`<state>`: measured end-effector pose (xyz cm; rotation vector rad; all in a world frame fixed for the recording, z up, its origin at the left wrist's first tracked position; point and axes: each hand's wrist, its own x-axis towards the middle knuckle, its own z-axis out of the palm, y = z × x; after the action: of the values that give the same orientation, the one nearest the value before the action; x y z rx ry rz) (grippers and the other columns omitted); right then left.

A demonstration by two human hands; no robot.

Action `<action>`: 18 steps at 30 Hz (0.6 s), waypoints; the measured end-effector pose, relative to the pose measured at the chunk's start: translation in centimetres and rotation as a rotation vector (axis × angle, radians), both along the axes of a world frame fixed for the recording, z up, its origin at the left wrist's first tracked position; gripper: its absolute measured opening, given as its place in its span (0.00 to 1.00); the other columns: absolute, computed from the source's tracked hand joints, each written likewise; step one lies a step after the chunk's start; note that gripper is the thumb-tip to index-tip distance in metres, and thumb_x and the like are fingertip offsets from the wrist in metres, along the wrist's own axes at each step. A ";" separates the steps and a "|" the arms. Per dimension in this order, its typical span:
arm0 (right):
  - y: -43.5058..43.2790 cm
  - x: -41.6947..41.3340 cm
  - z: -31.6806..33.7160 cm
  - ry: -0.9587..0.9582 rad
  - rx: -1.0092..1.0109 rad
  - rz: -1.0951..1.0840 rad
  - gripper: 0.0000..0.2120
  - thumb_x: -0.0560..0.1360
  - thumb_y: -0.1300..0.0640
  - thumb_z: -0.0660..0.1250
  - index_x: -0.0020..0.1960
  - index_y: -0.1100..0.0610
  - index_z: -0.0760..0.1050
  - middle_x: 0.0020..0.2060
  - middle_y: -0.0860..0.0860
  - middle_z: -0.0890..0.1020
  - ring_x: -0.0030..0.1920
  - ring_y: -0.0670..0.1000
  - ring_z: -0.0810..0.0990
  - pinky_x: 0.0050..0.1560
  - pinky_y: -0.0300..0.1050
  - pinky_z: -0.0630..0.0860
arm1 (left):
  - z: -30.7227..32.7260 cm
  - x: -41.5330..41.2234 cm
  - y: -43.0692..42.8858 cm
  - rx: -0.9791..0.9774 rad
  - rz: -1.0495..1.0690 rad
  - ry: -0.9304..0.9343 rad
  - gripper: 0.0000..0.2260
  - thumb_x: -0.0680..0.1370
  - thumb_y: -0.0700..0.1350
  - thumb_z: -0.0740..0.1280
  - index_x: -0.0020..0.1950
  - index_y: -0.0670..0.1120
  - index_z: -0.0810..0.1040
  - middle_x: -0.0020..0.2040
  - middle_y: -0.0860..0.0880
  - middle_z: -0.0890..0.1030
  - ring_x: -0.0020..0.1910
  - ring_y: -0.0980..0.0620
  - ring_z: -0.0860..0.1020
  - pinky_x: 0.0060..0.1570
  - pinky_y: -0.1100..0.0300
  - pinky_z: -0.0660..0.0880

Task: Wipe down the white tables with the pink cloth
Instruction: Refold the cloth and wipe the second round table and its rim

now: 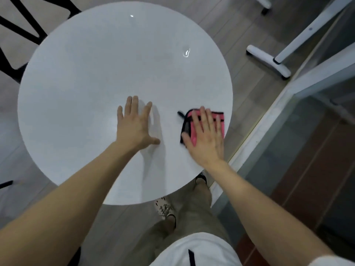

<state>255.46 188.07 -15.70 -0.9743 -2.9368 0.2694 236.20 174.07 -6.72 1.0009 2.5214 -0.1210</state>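
A round white table [96, 77] fills most of the head view. Near its right edge lies a pink cloth [193, 138] with black trim. My right hand [206, 137] presses flat on the cloth with straight, spread fingers and covers most of it. My left hand [135, 124] rests flat on the bare tabletop to the left of the cloth, fingers straight and spread, thumb pointing right.
A black chair frame [17, 31] stands beyond the table at the upper left. White wheeled furniture legs [269, 61] stand on the wood floor at the upper right. A glass partition with a white frame [288, 104] runs along the right. My legs and shoes [165, 209] are below the table's near edge.
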 end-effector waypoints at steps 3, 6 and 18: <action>2.1 2.1 0.2 -0.012 -0.034 0.214 0.39 0.86 0.31 0.54 0.89 0.50 0.50 0.89 0.51 0.47 0.88 0.53 0.45 0.87 0.63 0.50 | 0.4 -1.7 4.8 -0.099 0.089 -0.052 0.66 0.64 0.68 0.85 0.89 0.55 0.46 0.89 0.39 0.42 0.89 0.37 0.40 0.84 0.29 0.50; 8.4 -0.3 0.3 -0.045 -0.019 0.245 0.39 0.86 0.30 0.53 0.89 0.49 0.50 0.89 0.51 0.47 0.88 0.52 0.43 0.87 0.62 0.49 | 0.7 -2.0 7.2 -0.147 0.185 -0.140 0.67 0.61 0.61 0.89 0.87 0.55 0.48 0.88 0.41 0.44 0.88 0.37 0.44 0.77 0.25 0.63; 18.4 -13.0 0.5 0.049 -0.018 0.184 0.38 0.86 0.33 0.53 0.88 0.55 0.56 0.88 0.57 0.54 0.88 0.57 0.50 0.87 0.63 0.48 | -0.1 -2.4 7.7 -0.215 0.202 -0.112 0.71 0.60 0.60 0.90 0.87 0.54 0.43 0.88 0.39 0.42 0.88 0.36 0.43 0.78 0.29 0.66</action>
<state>242.49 206.42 -15.21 -0.6892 -2.9862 0.3215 233.78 181.72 -6.84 0.6476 2.4283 -0.2623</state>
